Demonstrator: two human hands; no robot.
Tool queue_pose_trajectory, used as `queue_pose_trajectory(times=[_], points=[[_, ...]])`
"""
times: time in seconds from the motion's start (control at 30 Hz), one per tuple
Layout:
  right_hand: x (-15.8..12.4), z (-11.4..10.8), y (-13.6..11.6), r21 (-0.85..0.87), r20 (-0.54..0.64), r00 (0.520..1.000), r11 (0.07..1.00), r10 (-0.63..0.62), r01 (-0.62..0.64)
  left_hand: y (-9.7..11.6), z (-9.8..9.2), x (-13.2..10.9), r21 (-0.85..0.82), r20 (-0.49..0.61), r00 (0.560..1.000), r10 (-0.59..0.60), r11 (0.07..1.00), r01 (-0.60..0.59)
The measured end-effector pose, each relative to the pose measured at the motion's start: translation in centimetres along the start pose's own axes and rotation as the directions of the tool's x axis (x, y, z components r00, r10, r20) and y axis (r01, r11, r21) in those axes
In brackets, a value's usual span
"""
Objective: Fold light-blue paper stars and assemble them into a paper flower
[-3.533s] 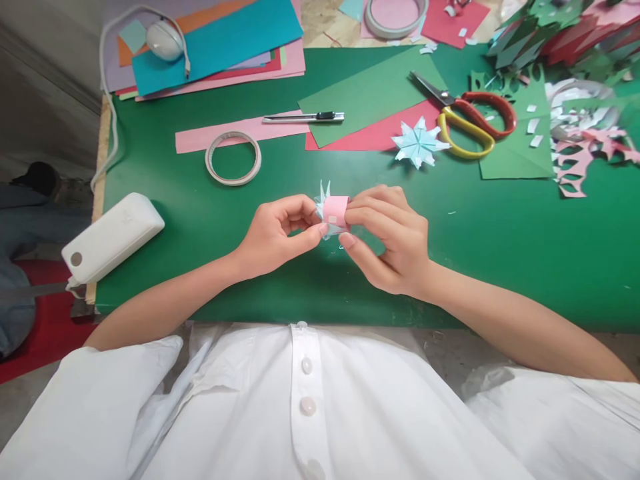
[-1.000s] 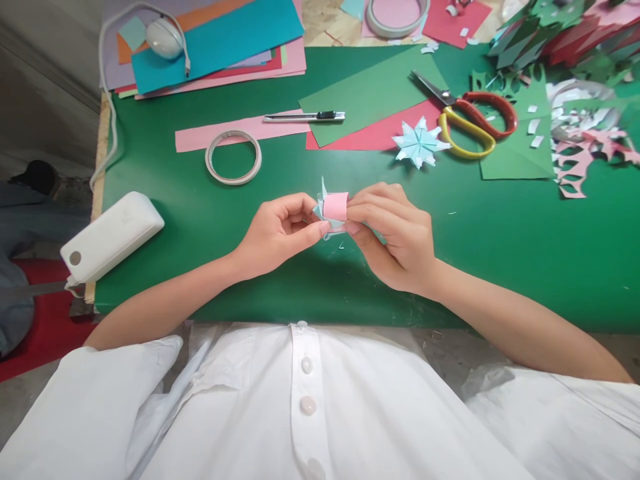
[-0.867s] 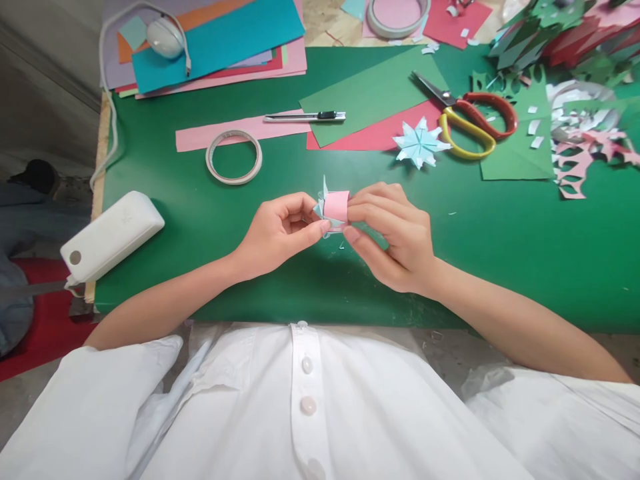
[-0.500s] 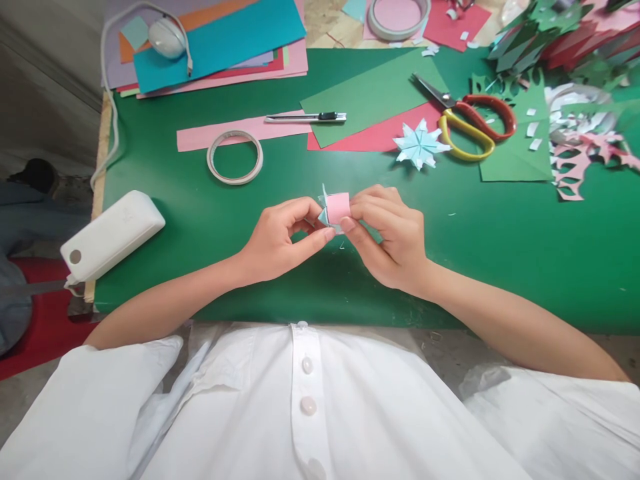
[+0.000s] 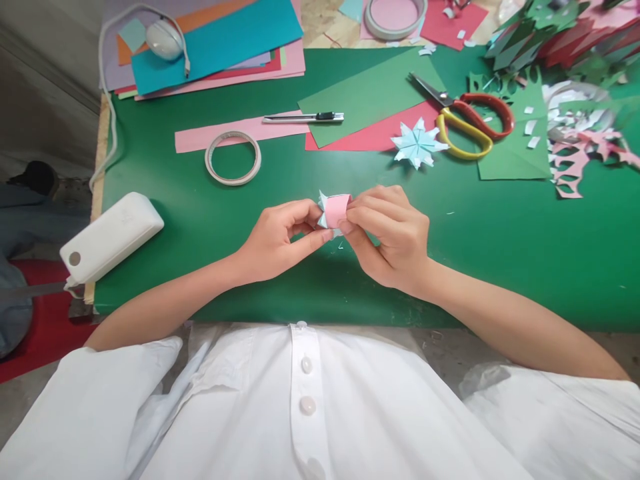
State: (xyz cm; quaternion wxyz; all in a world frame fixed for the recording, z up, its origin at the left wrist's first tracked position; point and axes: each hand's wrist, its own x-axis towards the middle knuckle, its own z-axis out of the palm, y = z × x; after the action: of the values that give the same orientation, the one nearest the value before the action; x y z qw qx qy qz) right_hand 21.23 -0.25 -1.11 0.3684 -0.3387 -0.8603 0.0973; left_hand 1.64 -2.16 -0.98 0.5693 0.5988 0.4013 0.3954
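Your left hand (image 5: 280, 237) and right hand (image 5: 395, 233) were both closed in a pinch on one small pink loop (image 5: 335, 208). Thumb and forefinger of each clamped its sides, holding it just above the table (image 5: 500, 253), near the middle and close to your chest. A pale blue star (image 5: 321, 202) sat against the loop's left side, its points poking out past your left fingers. A second star (image 5: 417, 143), the same blue, lay flat farther off to the right, just beside one pair of scissors (image 5: 475, 120) with red and yellow handles.

Two tape rings were out. The near ring (image 5: 233, 158) lay far left of your hands with bare table inside it. The far ring (image 5: 395, 17) lay at the far edge with pink paper showing inside it. One cutter (image 5: 303, 118) rested on one pink strip (image 5: 225, 133). One green sheet (image 5: 370, 90) overlapped one red sheet (image 5: 375, 139). One white case (image 5: 113, 237) sat at the left edge, and one mouse (image 5: 164, 39) lay on the paper stack (image 5: 225, 40) at the far left.
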Motion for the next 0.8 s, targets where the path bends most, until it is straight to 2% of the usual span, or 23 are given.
queue_pose_trajectory(times=[0.17, 0.3, 0.57, 0.8], points=[[0.02, 0.07, 0.04, -0.073, 0.035, 0.997, 0.995, -0.065, 0.067, 0.35, 0.05, 0.05, -0.052, -0.024, 0.997, -0.078, 0.996, 0.077], [0.07, 0.02, 0.14, -0.028, 0.022, 0.998, 0.998, -0.064, 0.065, 0.49, -0.12, 0.18, -0.105, 0.016, 0.995, -0.094, 0.990, 0.095], [0.04, -0.02, -0.19, 0.117, 0.017, 0.996, 0.989, 0.091, -0.092, 0.38, -0.34, 0.17, -0.024, 0.030, 0.999, -0.037, 0.999, 0.038], [0.23, -0.40, -0.06, 0.147, 0.048, 0.989, 0.979, 0.137, -0.143, 0.20, -0.54, 0.30, -0.024, 0.072, 0.997, 0.038, 0.999, -0.036]])
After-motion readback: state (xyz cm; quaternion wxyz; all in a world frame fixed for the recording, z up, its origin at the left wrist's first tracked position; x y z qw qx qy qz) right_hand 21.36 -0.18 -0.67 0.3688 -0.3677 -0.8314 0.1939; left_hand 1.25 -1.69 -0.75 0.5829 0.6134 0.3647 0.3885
